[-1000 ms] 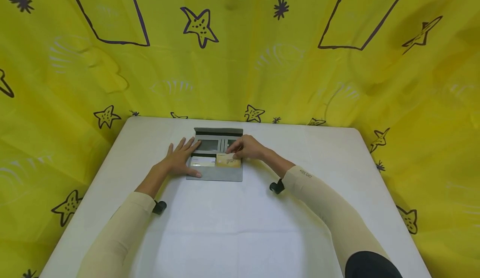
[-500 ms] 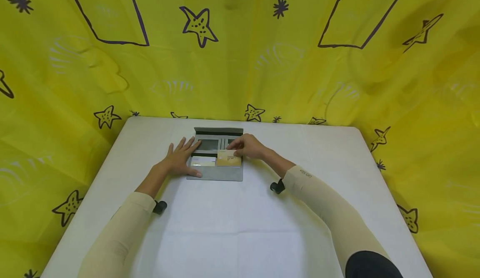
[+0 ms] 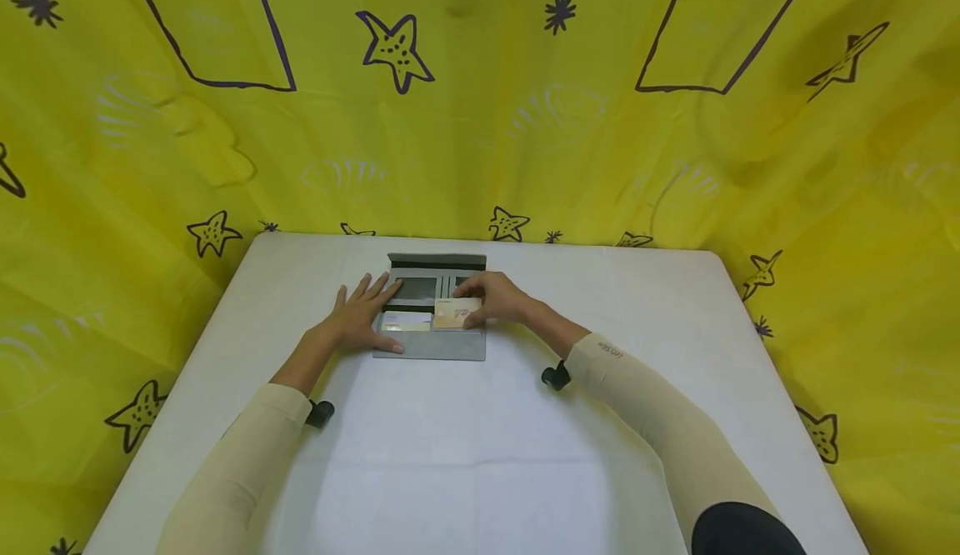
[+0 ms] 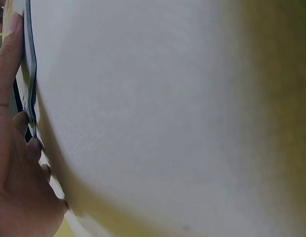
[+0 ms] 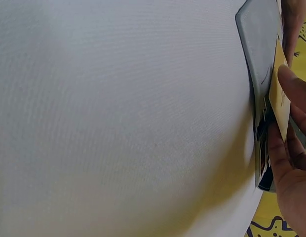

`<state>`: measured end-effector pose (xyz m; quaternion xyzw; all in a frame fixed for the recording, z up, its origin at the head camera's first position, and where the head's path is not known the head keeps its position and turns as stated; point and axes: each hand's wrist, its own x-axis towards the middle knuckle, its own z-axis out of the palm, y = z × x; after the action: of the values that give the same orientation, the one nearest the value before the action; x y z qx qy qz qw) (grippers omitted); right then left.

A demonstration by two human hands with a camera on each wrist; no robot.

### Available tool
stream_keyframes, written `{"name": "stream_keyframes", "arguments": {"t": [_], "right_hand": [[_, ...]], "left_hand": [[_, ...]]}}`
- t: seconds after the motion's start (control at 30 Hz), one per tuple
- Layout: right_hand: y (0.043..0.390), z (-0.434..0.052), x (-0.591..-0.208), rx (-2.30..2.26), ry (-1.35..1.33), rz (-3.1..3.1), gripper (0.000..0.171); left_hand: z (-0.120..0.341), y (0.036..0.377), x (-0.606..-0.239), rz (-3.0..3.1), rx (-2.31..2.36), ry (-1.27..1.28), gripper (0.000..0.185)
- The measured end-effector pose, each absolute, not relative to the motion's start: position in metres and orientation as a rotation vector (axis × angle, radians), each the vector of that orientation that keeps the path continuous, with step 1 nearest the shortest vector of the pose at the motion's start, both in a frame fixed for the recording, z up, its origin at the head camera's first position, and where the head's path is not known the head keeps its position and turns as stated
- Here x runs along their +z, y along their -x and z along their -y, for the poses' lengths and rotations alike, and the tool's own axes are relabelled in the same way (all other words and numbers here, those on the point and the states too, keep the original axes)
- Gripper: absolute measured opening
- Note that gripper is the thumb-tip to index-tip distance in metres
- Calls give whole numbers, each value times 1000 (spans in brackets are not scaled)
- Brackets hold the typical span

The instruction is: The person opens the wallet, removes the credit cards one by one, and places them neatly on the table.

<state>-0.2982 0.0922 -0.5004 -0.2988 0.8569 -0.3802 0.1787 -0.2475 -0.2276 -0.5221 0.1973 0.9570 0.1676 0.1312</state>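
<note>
1. A tan card (image 3: 456, 312) was pinched at its right end between the thumb and fingers of the right hand (image 3: 501, 298) — the fingers were curled round its edge, as was also seen in the right wrist view (image 5: 280, 94).
2. The card was held tilted over the right side of an open grey wallet (image 3: 433, 344), just beside a white card (image 3: 406, 321) sitting in the wallet's left slot.
3. The left hand (image 3: 358, 317) was laid flat on the wallet's left part, fingers straight and spread, nothing gripped — only pressed down.
4. The wallet was lying on a white table (image 3: 480, 447), towards its far edge.
5. A yellow cloth (image 3: 480, 122) printed with dark stars was hung behind and around the table.
</note>
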Motion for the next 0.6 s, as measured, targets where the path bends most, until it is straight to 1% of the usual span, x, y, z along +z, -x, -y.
{"name": "stream_keyframes", "arguments": {"t": [0.2,0.6], "right_hand": [[297,-91,-500,-986,916,-2474,55],[292,-94,-500,-857,1068,-2560,52]], "left_hand": [[227,247,-522,-2784,510,-595,129],[226,246,-520,-2777,507,-563,127]]}}
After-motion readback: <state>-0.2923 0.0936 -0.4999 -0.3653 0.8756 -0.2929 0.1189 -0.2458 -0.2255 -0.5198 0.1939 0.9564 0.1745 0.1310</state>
